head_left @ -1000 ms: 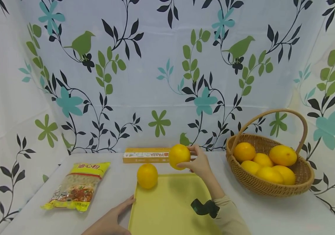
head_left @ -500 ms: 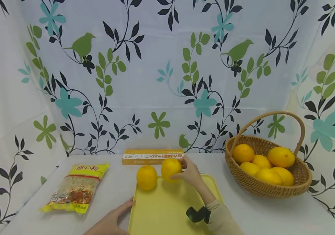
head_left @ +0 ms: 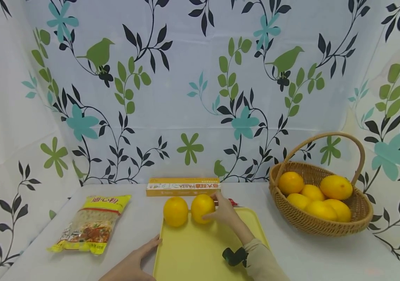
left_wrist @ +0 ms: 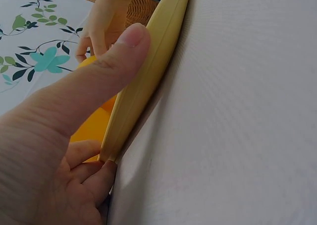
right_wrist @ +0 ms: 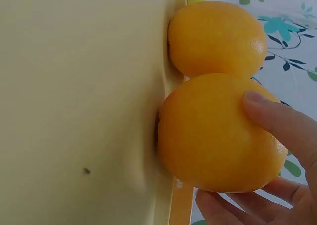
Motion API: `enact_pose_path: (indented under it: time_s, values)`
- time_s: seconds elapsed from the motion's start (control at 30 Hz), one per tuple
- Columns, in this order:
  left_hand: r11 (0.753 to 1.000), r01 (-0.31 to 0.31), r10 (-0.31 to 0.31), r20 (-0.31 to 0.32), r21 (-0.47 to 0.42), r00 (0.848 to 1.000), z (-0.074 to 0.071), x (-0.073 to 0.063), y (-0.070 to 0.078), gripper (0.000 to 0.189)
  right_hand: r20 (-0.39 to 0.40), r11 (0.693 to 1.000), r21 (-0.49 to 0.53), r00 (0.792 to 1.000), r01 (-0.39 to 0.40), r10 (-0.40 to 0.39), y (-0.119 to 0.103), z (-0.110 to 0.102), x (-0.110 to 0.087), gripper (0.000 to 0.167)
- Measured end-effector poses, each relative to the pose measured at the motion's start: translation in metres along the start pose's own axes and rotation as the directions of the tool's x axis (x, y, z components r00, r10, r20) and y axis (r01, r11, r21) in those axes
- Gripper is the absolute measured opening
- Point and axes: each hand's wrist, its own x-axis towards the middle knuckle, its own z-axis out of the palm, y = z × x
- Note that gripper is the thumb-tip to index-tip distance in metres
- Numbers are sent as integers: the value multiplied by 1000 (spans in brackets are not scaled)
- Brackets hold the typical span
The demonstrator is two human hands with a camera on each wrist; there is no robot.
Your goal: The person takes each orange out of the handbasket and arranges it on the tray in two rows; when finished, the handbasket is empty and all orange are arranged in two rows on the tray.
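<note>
My right hand (head_left: 226,212) holds an orange (head_left: 200,208) at the back of the yellow tray (head_left: 200,253). In the right wrist view, its thumb lies on top of the orange (right_wrist: 218,136) and the other fingers go round the far side. A second orange (head_left: 176,211) sits right beside it at the tray's back left corner, and the two look to be touching. My left hand (head_left: 135,259) grips the tray's left edge. Seen from the left wrist, the thumb lies over the rim (left_wrist: 148,81), with bent fingers touching it further along.
A wicker basket (head_left: 312,228) with several oranges stands at the right. On the left lies a bag of pasta (head_left: 92,224). A pasta box (head_left: 182,187) sits behind the tray, and a small red item (head_left: 233,202) shows behind my right hand. Patterned cloth (head_left: 151,97) hangs behind.
My right hand has brought its orange down and to the left, onto the tray's back edge beside the other orange. The left hand has stayed at the tray's edge.
</note>
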Motion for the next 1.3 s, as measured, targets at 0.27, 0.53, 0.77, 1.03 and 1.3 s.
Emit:
enact_pose_path:
  time_s: [0.27,0.53,0.77,1.03,1.3]
  values:
    - [999,-37,37,0,26,999,-2,-1,1,93,44,998,-66,999,-3,6,0,-1,1,64]
    - [997,-65,65,10,39,998,-2,1,-1,93,39,998,-57,999,-13,16,-1,3,-2,63]
    - [997,-68,67,15,40,998,-2,1,-1,91,44,998,-27,997,-65,67,-3,3,-3,78]
    - [996,-81,80,18,38,997,-1,1,-2,90,45,991,-71,992,-115,119,-4,3,-4,92]
    - [998,-50,50,11,23,999,0,0,-1,91,53,988,-76,989,-131,136,-4,4,-6,89]
